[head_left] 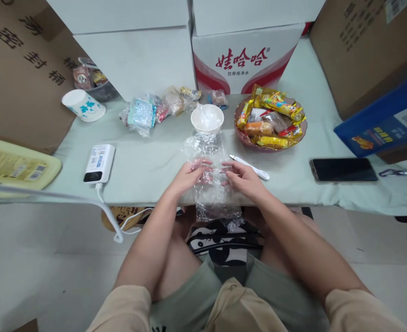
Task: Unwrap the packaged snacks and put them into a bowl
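Observation:
A crinkled clear plastic bag (217, 203) stretches across the table's front edge, its lower end hanging over my lap. My left hand (194, 173) grips its left side with curled fingers. From the other side, my right hand (242, 176) pinches the same plastic; some fingertips are blurred behind it. Just beyond the hands stands a white paper cup (206, 119) with clear plastic in it. A white-handled knife or cutter (250, 167) lies right beside my right hand. Farther right is a bowl (272, 148) filled with yellow-wrapped snacks (276, 103).
Wrapped snack packets (141, 115) line the back. A tipped paper cup (83, 106), a power bank (99, 163) with a cable and a yellow bottle (20, 166) are left. A phone (344, 169) and pen (400, 173) lie right. Boxes (241, 60) wall the back.

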A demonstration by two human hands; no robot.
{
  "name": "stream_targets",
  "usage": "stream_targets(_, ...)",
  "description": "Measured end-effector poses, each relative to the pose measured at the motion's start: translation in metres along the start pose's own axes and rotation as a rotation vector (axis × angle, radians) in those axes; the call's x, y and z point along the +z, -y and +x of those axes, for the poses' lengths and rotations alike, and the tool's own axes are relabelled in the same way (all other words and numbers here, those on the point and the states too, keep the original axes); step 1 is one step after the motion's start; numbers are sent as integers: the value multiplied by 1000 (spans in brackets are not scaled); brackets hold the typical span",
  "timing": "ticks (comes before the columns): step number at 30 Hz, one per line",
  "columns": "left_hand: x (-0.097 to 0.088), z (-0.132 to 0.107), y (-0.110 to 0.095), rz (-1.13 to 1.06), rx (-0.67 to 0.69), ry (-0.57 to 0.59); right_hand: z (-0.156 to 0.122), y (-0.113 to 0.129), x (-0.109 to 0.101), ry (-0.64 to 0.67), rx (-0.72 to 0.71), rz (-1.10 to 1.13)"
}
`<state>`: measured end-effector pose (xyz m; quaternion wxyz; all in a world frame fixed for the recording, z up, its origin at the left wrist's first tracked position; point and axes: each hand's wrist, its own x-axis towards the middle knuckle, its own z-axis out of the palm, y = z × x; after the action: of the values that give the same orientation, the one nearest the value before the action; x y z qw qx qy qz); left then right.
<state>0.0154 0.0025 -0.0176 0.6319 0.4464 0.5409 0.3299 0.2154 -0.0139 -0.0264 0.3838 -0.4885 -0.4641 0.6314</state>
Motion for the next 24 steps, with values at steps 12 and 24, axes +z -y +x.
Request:
stream_targets(12,-21,-4,1,137,30,138,-3,-6,4,44,29,32)
stream_targets(24,-26,1,-8,-230,37,49,9,-11,-1,-40,-206,230)
